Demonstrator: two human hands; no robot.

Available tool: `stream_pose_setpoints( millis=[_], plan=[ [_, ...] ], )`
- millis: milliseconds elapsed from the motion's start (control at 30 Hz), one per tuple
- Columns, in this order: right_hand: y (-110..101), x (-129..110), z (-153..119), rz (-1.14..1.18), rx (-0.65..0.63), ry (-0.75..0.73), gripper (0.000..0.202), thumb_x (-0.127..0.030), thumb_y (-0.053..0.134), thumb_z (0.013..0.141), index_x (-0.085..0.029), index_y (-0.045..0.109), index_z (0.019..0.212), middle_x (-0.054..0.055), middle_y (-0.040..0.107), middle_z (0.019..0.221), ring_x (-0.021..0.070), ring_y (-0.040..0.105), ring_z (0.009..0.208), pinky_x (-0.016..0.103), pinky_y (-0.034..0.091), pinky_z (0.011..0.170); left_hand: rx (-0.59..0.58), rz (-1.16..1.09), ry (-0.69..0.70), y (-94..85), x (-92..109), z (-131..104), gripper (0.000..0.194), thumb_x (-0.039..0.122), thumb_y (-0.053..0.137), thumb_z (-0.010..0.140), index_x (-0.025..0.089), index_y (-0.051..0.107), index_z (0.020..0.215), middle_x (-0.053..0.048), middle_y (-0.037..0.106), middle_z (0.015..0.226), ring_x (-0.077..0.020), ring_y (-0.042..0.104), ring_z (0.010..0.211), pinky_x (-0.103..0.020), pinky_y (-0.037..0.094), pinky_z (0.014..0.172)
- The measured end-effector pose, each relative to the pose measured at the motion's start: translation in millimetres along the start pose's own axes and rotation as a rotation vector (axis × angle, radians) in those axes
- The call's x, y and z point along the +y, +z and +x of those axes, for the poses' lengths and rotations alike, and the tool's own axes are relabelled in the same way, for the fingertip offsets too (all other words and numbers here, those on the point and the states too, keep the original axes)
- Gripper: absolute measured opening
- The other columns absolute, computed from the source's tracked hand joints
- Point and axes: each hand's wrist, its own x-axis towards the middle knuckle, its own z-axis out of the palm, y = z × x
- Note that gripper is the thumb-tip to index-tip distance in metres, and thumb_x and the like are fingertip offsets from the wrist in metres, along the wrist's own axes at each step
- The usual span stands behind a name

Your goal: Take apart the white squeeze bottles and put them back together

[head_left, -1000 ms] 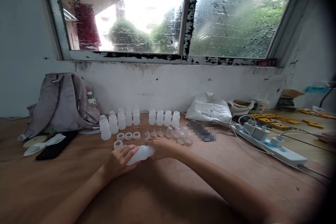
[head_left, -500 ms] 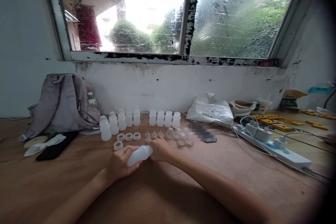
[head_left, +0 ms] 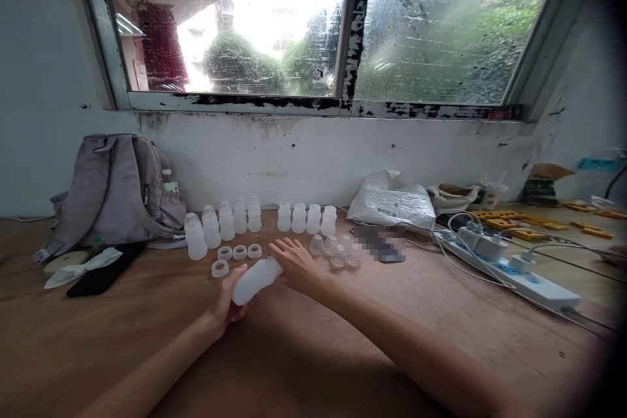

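A frosted white baby bottle [head_left: 253, 282] lies tilted in my left hand [head_left: 226, 304], which is wrapped around its body with the mouth end pointing up and right. Curled fingers of my right hand [head_left: 298, 266] meet the bottle's neck and cover its mouth; what they pinch is hidden. Left of the hands lie several white screw rings [head_left: 240, 252]. To the right are several clear dome caps [head_left: 337, 256]. Behind stand several bottles with clear caps [head_left: 227, 221] and, farther right, several open bottles [head_left: 298, 218].
A grey backpack [head_left: 115, 192] leans by the wall, with a black phone-like slab [head_left: 102, 274] before it. A silver plastic parcel [head_left: 392, 204] lies at the back right. A white power strip [head_left: 543, 290] with plugs and cables runs along the right, near yellow pieces [head_left: 529, 233].
My right hand has risen slightly and its fingers now cover where clear teats showed. The bottle has shifted a little left and up, and my left-hand grip has turned.
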Motion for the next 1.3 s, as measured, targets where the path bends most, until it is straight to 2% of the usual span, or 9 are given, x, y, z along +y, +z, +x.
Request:
stream_pose_setpoints(
  millis=[133,200,300,400,600,767,900,1067,1300],
  plan=[
    [-12,17,0,0.387,-0.209,-0.084,0.059,-0.029,0.063,0.065,-0.021,0.037,0.117,0.008,0.044,0.113,0.0209,0.044,0.098,0.031,0.038,0.076,0.029,0.136,0.128,-13.3,1,7,0.042,0.052,0.042,0.074,0.012,0.053,0.065,0.001,0.05,0.043,-0.0056,0.037,0.027,-0.015,0.017,0.025],
    [-15,29,2,0.601,-0.264,-0.016,0.053,-0.041,0.058,0.07,-0.022,0.039,0.115,0.007,0.048,0.111,0.0176,0.049,0.093,0.027,0.042,0.071,0.058,0.176,0.154,-20.0,2,9,0.043,0.052,0.042,0.075,0.012,0.053,0.063,0.003,0.044,0.035,-0.0058,0.034,0.026,-0.015,0.017,0.025],
    [-16,44,4,0.812,-0.307,0.216,0.044,-0.053,0.04,0.078,-0.015,0.052,0.096,0.007,0.058,0.087,0.0124,0.055,0.069,0.023,0.044,0.056,0.063,0.181,0.144,-24.9,3,11,0.045,0.053,0.039,0.076,0.012,0.052,0.06,0.002,0.042,0.031,-0.0056,0.031,0.024,-0.015,0.017,0.025],
    [-14,51,6,0.943,-0.353,0.312,0.049,-0.058,0.038,0.076,-0.012,0.054,0.072,0.003,0.056,0.063,0.0085,0.051,0.05,0.02,0.042,0.046,0.048,0.16,0.125,-23.6,2,10,0.045,0.053,0.039,0.076,0.012,0.052,0.061,0.002,0.043,0.033,-0.006,0.033,0.025,-0.015,0.018,0.026],
    [-15,52,5,1.063,-0.322,0.317,0.043,-0.055,0.052,0.069,-0.012,0.053,0.065,0.001,0.054,0.059,0.0071,0.05,0.047,0.019,0.043,0.043,0.017,0.135,0.101,-17.1,1,6,0.044,0.052,0.04,0.075,0.012,0.053,0.064,0.002,0.044,0.035,-0.0057,0.034,0.028,-0.014,0.018,0.026],
    [-10,53,4,1.063,-0.344,0.366,0.045,-0.056,0.051,0.069,-0.012,0.056,0.067,0.002,0.056,0.06,0.0077,0.05,0.044,0.02,0.043,0.039,-0.001,0.128,0.095,-16.9,0,7,0.041,0.052,0.041,0.075,0.013,0.052,0.067,0.003,0.045,0.037,-0.0057,0.033,0.028,-0.014,0.019,0.026],
    [0,55,4,1.14,-0.364,0.341,0.045,-0.056,0.053,0.068,-0.011,0.054,0.066,0.001,0.055,0.059,0.0072,0.05,0.045,0.019,0.044,0.04,-0.009,0.147,0.064,-17.1,-4,9,0.042,0.052,0.041,0.075,0.013,0.051,0.067,0.002,0.045,0.035,-0.0057,0.032,0.026,-0.014,0.02,0.026],
    [8,58,5,1.208,-0.264,0.306,0.039,-0.049,0.059,0.066,-0.012,0.053,0.075,-0.001,0.053,0.058,0.0078,0.051,0.047,0.02,0.045,0.043,-0.029,0.099,0.013,-17.4,-8,13,0.044,0.055,0.04,0.074,0.012,0.053,0.071,0.001,0.049,0.041,-0.0064,0.036,0.029,-0.015,0.022,0.027],
    [-4,58,8,1.186,-0.139,0.249,0.03,-0.04,0.062,0.067,-0.012,0.055,0.075,0.0,0.054,0.061,0.009,0.051,0.052,0.023,0.045,0.048,-0.082,-0.062,-0.072,-12.3,1,11,0.043,0.052,0.044,0.074,0.011,0.055,0.078,-0.002,0.055,0.055,-0.0055,0.041,0.035,-0.015,0.027,0.03]
  ],
)
